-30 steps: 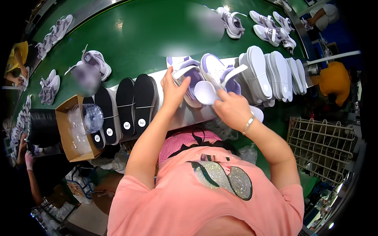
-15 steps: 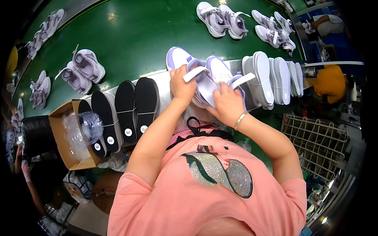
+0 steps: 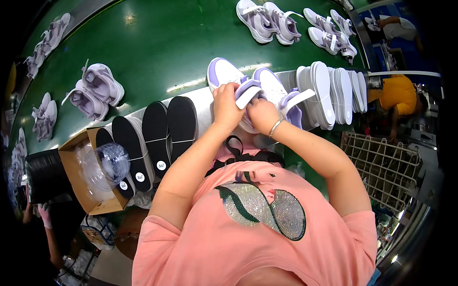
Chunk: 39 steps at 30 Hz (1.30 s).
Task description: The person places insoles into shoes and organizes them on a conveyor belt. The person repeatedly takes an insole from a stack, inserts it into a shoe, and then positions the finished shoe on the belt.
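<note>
Two white and lavender shoes stand side by side in front of me, toes pointing away. My left hand (image 3: 227,106) is closed round the left side of the left shoe (image 3: 223,71), beside its raised white strap (image 3: 247,97). My right hand (image 3: 263,116) reaches into that shoe's opening; its fingertips are hidden inside, so what they touch does not show. The right shoe (image 3: 270,86) rests against the back of my right hand, its white strap (image 3: 301,97) sticking out to the right.
Black insoles (image 3: 182,119) in tied stacks stand at left, by a cardboard box (image 3: 102,207) with clear plastic (image 3: 112,164). White insole stacks (image 3: 320,90) stand at right. Shoe pairs (image 3: 100,88) sit about the green surface (image 3: 167,43). A wire rack (image 3: 381,167) is at lower right.
My right hand has moved left and down into the left shoe's opening; the pale lavender piece showing there before is now covered. The shoes at far left have shifted slightly left in view.
</note>
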Available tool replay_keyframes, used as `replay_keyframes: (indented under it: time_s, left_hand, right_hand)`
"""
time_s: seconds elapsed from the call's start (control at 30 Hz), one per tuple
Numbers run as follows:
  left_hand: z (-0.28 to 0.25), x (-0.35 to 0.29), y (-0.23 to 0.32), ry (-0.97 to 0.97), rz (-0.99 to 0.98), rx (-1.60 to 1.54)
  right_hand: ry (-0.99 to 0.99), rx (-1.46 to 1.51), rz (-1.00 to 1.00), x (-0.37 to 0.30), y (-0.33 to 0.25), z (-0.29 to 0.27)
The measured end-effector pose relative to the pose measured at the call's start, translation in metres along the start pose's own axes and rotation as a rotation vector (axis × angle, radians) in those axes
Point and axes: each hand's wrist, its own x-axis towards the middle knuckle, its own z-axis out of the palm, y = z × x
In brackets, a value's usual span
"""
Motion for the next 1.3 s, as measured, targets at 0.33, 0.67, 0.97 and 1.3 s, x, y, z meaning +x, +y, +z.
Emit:
replay_keyframes:
  time_s: [0.33, 0.67, 0.97, 1.3]
  left_hand:
    - [0.002, 0.002, -0.001, -0.026, -0.056, 0.01]
    - [0.007, 0.003, -0.001, -0.072, -0.091, 0.103]
    - [0.015, 0.001, 0.002, -0.002, -0.032, 0.028]
    - [-0.021, -0.052, 0.05, 0.145, 0.011, 0.019]
  right_hand:
    - [-0.431, -0.021, -0.234, 0.033, 0.003, -0.025]
    - [-0.566, -0.199, -0.178, 0.014, -0.006, -0.056]
    - [-0.627, -0.043, -0.221, -0.01, 0.02, -0.022]
    - [0.504, 0.827, 0.098, -0.107, 0.094, -0.056]
